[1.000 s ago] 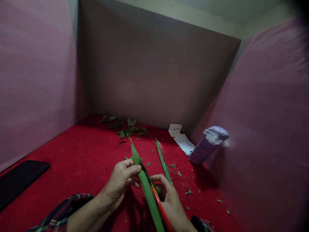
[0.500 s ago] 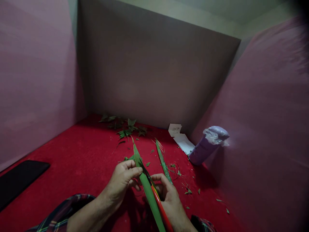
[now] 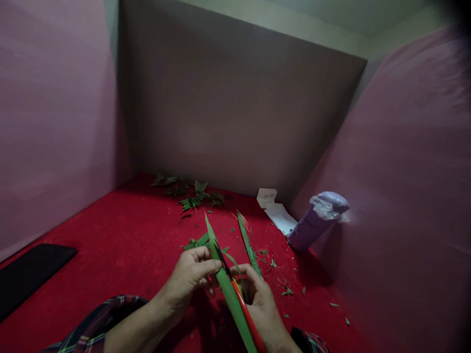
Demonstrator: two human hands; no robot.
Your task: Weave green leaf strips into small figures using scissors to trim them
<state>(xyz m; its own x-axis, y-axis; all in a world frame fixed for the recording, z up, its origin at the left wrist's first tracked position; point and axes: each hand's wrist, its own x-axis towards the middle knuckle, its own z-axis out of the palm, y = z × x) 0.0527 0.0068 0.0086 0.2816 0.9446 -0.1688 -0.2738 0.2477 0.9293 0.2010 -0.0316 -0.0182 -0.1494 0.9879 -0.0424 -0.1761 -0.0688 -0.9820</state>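
Note:
My left hand [image 3: 193, 274] pinches a long green blade-shaped leaf [image 3: 230, 299] between thumb and fingers, below its pointed tip. The leaf slants from upper left down to the bottom edge. My right hand [image 3: 259, 304] is closed around scissors with red handles [image 3: 247, 316], partly behind the leaf. Their dark blades lie along the leaf's right edge, close to my left thumb. A thin green strip [image 3: 234, 261] curls away beside the blades, over my right fingers. Behind my left hand lies a folded or woven green leaf piece [image 3: 198, 241], partly hidden.
Lobed leaves [image 3: 198, 193] lie at the back of the red cloth [image 3: 121, 240]. Another long leaf [image 3: 247, 240] and scattered scraps [image 3: 287, 291] lie to the right. White card [image 3: 281, 218] and a leaning purple container [image 3: 311, 225] stand by the right wall. A black flat object [image 3: 37, 274] lies left.
The leaf, scissors and both hands have shifted slightly right and down. A thin strip now curls off to the right of the blades. More of the green piece behind my left hand shows.

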